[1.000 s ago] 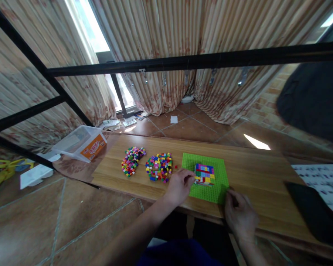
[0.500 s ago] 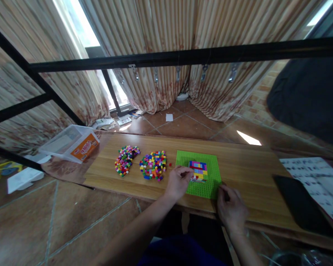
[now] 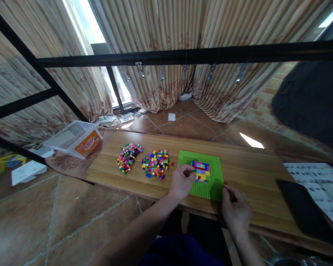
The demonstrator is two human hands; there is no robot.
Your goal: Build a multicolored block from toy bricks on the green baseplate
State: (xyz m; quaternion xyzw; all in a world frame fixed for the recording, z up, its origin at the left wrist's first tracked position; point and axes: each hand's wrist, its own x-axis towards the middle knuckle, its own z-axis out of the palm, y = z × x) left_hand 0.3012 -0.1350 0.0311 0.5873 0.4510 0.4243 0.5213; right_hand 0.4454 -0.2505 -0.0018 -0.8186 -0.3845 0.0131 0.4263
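Observation:
A green studded baseplate lies on the wooden table, with a block of multicoloured bricks built near its middle. My left hand is over the plate's left side, fingers pinched beside the built bricks; whatever is between the fingertips is too small to make out. At the plate's lower right corner rests my right hand, its fingers curled together, and its fingertips are hard to see. Two piles of small loose bricks, one farther left and one nearer, lie left of the plate. A single red brick sits between the nearer pile and the plate.
A clear plastic box with an orange label stands at the table's left end. On the right are a dark flat object and printed sheets. A black metal bar crosses beyond the table.
The camera view has shifted slightly, moving the scene to the right. Both hands keep nearly the same places by the plate, still with curled fingers.

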